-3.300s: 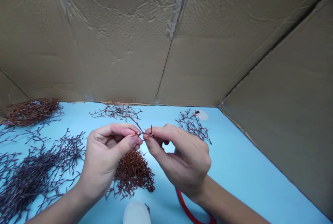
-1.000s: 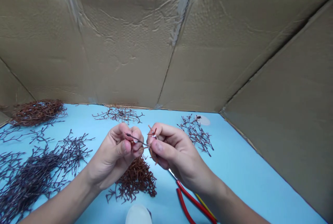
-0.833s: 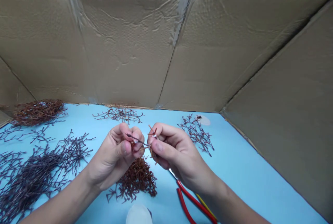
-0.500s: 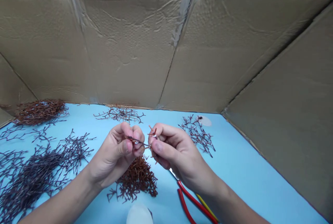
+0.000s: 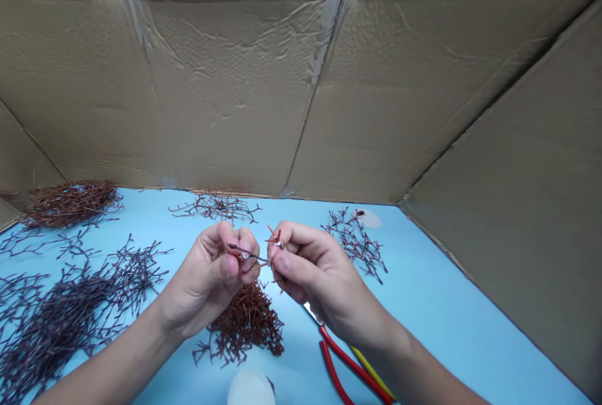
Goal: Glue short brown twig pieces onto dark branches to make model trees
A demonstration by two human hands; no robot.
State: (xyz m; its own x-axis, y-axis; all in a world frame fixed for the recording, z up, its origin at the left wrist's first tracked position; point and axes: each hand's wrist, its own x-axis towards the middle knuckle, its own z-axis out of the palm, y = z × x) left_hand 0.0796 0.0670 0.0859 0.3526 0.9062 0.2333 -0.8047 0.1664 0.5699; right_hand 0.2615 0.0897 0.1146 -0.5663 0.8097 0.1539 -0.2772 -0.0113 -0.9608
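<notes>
The head camera is showing two bare hands working close together above a blue surface (image 5: 451, 330). The left hand (image 5: 207, 283) is pinching thumb and fingers together around the left part of a dark brown twig (image 5: 249, 254); the exact hold is being hidden by the fingertips. The right hand (image 5: 324, 279) is clamping its grip on the twig's right end, where a rust-brown sprig (image 5: 276, 237) is poking up beside the index finger. The twig is spanning the gap between the hands, in front of and above a rust-brown pile (image 5: 254, 317). A red-handled tool (image 5: 335, 372) and a yellow-handled tool (image 5: 374, 373) are lying near, partly below the right forearm.

Since the twig is looking so thin, uneven pulling or twisting could be bending or snapping it. A loosening right pinch could be letting the sprig drop into the pile below, where similar pieces would be hiding it.
</notes>
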